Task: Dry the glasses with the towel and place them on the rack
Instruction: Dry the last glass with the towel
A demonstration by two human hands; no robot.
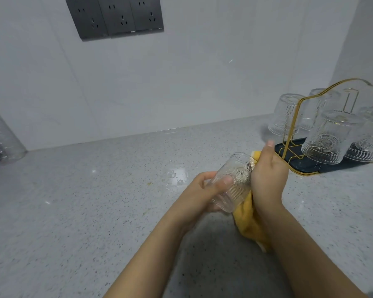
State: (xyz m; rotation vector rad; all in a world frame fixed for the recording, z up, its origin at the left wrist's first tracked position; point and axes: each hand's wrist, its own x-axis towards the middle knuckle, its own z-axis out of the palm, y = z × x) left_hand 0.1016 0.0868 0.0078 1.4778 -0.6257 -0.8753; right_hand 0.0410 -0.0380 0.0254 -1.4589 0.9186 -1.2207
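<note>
My left hand (205, 191) grips a clear embossed glass (233, 181) around its base, holding it tilted above the counter. My right hand (267, 177) presses a yellow towel (249, 224) against the glass's mouth end; the towel hangs down below my wrist and a corner shows above the rim. At the right stands a gold wire rack (293, 147) on a dark tray (310, 166). Several matching glasses sit upside down on it, the nearest one (325, 140) at the front.
A speckled grey counter (95, 201) runs under my hands, with small water drops (177, 177) just left of the glass. A grey wall with three dark sockets (116, 17) lies behind. A textured clear object (0, 134) stands at the far left edge.
</note>
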